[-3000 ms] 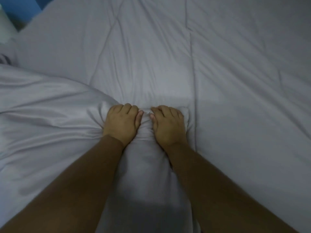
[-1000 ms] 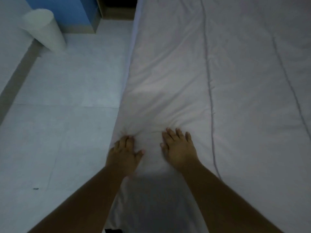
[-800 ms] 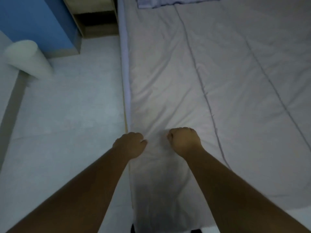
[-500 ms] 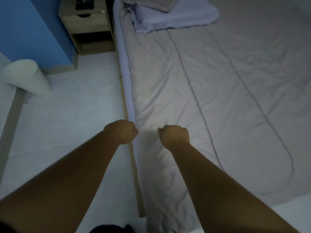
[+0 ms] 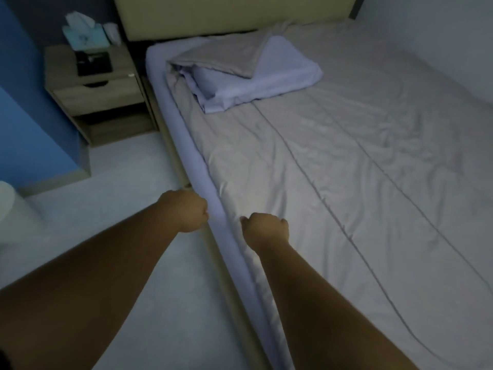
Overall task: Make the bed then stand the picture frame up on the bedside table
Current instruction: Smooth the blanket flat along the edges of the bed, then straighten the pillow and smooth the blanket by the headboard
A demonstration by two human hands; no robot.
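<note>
A grey quilted duvet (image 5: 333, 161) lies spread flat over the bed. Its top left corner is folded back over a pale lilac pillow (image 5: 280, 76) near the headboard. A dark picture frame (image 5: 94, 64) lies flat on the wooden bedside table (image 5: 93, 88) at the upper left. My left hand (image 5: 184, 210) is a closed fist over the floor, right beside the mattress edge (image 5: 210, 201). My right hand (image 5: 266, 228) is a closed fist just above the duvet's left edge. Neither hand shows anything in it.
A pale green tissue box (image 5: 85, 36) stands at the back of the bedside table. The beige headboard (image 5: 226, 14) runs along the top. A white cylindrical bin (image 5: 10, 212) stands on the tiled floor (image 5: 120, 188) at the left, below the blue wall (image 5: 24, 124).
Both hands have let go of the duvet edge, lifted off it and closed into fists. The view has risen from the duvet to the head of the bed and the bedside table.
</note>
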